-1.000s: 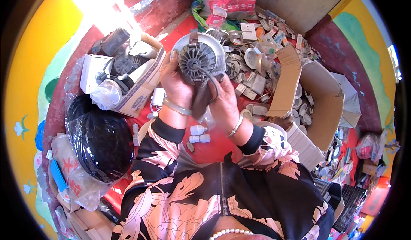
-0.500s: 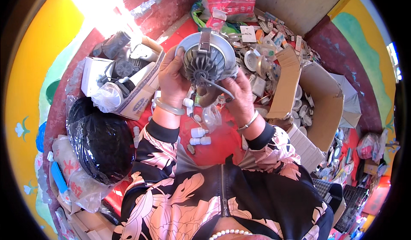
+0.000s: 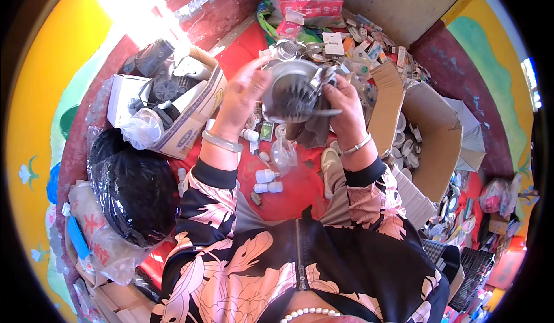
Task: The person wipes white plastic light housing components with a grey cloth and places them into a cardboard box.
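A round downlight (image 3: pixel 292 95) with a grey finned heat sink and pale rim is held up in front of me, smeared by motion. My right hand (image 3: pixel 346 104) grips it by the metal clip on its right side. To the left of the lamp is my left hand (image 3: pixel 244 99), its fingers stretched out and off the rim, slightly blurred. A short cable sticks out from the lamp toward my right hand. Just below hangs or lies a dark brown piece (image 3: pixel 309 132) that I cannot make out. White bulbs (image 3: pixel 267 181) lie on the red sheet (image 3: pixel 288 205) beneath.
On the left are a carton (image 3: pixel 193 115) of lamp parts and a black plastic bag (image 3: pixel 135 190). An open cardboard box (image 3: pixel 435 144) holding white round pieces stands on the right. Small boxes and lamp parts heap up beyond my hands, near a red-and-white sack (image 3: pixel 309 3).
The downlight has turned and shifted slightly down and right. My left hand has let go of its rim; my right hand has moved right and up onto the clip.
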A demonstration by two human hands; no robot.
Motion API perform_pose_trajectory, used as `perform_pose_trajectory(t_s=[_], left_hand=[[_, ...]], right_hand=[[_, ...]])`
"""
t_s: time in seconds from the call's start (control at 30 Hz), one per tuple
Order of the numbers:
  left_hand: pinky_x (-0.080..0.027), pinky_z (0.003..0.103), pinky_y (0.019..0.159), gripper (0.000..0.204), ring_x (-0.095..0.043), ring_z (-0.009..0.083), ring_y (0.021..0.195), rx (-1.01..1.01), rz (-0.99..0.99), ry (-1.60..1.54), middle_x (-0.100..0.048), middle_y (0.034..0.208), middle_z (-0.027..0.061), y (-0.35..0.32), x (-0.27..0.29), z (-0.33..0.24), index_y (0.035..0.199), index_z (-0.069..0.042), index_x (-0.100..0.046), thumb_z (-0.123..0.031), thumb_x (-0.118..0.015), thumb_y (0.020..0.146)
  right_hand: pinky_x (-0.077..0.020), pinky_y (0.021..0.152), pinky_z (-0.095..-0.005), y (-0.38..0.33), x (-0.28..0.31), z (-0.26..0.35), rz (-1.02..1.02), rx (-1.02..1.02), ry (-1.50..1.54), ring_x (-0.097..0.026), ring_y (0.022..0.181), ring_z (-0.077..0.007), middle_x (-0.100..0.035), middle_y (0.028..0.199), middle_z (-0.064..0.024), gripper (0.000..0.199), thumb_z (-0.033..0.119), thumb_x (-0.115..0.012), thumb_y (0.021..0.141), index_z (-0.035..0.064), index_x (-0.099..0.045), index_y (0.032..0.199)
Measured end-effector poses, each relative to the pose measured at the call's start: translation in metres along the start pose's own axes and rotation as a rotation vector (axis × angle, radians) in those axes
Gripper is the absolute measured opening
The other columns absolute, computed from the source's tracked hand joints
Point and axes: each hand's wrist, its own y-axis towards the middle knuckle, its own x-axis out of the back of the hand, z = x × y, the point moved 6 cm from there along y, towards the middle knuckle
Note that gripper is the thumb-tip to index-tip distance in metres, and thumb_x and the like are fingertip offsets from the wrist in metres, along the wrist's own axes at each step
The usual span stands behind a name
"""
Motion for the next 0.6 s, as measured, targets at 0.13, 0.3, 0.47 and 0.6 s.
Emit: perform_pose_trajectory(t_s=[0.13, 0.3, 0.47, 0.6], left_hand=[[-0.044, 0.029, 0.087, 0.036, -0.055, 0.0163, 0.098, 0.133, -0.240, -0.362, -0.059, 0.106, 0.0074, 0.002, 0.026, 0.027, 0.119, -0.005, -0.053, -0.016, -0.060, 0.086], [-0.035, 0.030, 0.095, 0.045, -0.050, 0.0158, 0.106, 0.177, 0.081, -0.342, -0.055, 0.115, 0.0059, -0.008, -0.024, 0.042, 0.125, -0.004, -0.048, -0.017, -0.062, 0.084], [-0.037, 0.029, 0.095, 0.040, -0.051, 0.0145, 0.108, 0.192, 0.166, -0.442, -0.055, 0.117, 0.0048, -0.013, -0.056, 0.045, 0.121, -0.003, -0.051, -0.022, -0.061, 0.087], [-0.043, 0.030, 0.092, 0.038, -0.055, 0.0154, 0.103, 0.200, 0.062, -0.636, -0.056, 0.116, 0.0057, -0.019, -0.057, 0.051, 0.121, -0.003, -0.049, -0.021, -0.059, 0.089]], right_hand=[[-0.0492, 0.085, -0.0367, 0.014, 0.045, -0.020, -0.178, 0.024, 0.394, -0.062, 0.091, -0.0236, -0.063, 0.101, -0.0128, 0.023, 0.007, -0.053, 0.087, -0.0026, -0.055, 0.107], [-0.0496, 0.082, -0.0355, 0.020, 0.055, -0.042, -0.273, -0.099, 0.700, -0.062, 0.086, -0.0216, -0.064, 0.097, -0.0095, 0.018, 0.006, -0.055, 0.085, -0.0008, -0.058, 0.102], [-0.0487, 0.081, -0.0296, 0.013, 0.046, -0.060, -0.329, -0.119, 0.558, -0.060, 0.085, -0.0178, -0.063, 0.096, -0.0072, 0.019, 0.004, -0.054, 0.086, 0.0014, -0.056, 0.104], [-0.0481, 0.080, -0.0272, 0.002, 0.011, -0.042, -0.210, -0.069, 0.458, -0.059, 0.088, -0.0146, -0.061, 0.100, -0.0072, 0.016, 0.004, -0.049, 0.090, 0.0017, -0.056, 0.104]])
